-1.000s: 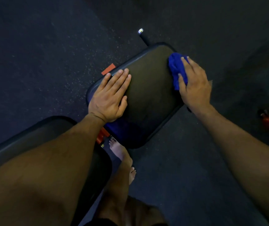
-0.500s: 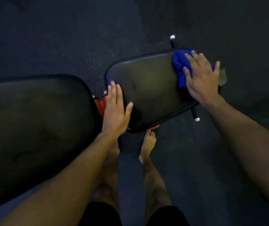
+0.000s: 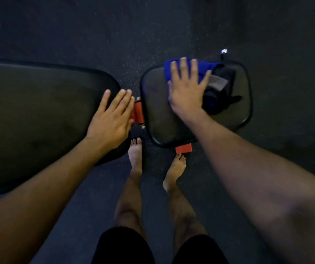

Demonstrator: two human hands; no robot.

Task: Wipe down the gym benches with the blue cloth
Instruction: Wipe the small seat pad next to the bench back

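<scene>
The crumpled blue cloth is pressed flat by the spread right hand on the far side of the small black padded seat, probably for wiping, while the released left hand is rested on the long black back pad, apparently for support.

No text, label, brand, number or sign can be read anywhere in the view. The black bench pads, the red frame parts between them and the blue cloth carry no lettering that shows, and the pale patch just right of the cloth is too dim and blurred to tell whether anything is printed on it.
</scene>
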